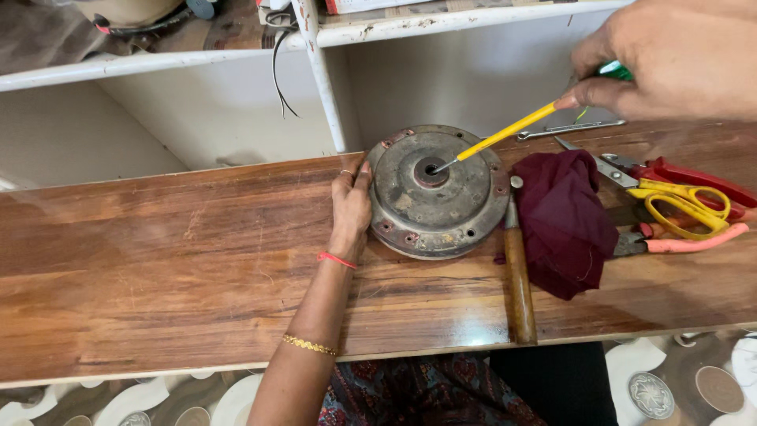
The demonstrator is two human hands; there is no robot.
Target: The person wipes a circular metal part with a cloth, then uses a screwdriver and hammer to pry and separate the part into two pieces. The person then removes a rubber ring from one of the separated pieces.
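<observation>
Desk [158, 260]: long wooden plank carrying everything.
Motor cover [438, 191]: round rusty disc mid-desk, still whole, screws apparently in place.
Cloth [564, 221]: maroon, just right of it.
Left hand [351, 207]: fingers flat, steadying the rim.
Right hand [670, 59]: fingers clenched on yellow screwdriver [505, 134], tip in the centre hole.

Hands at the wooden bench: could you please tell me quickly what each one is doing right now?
Left hand: open, resting against the round metal housing.
Right hand: closed on the yellow screwdriver.
</observation>
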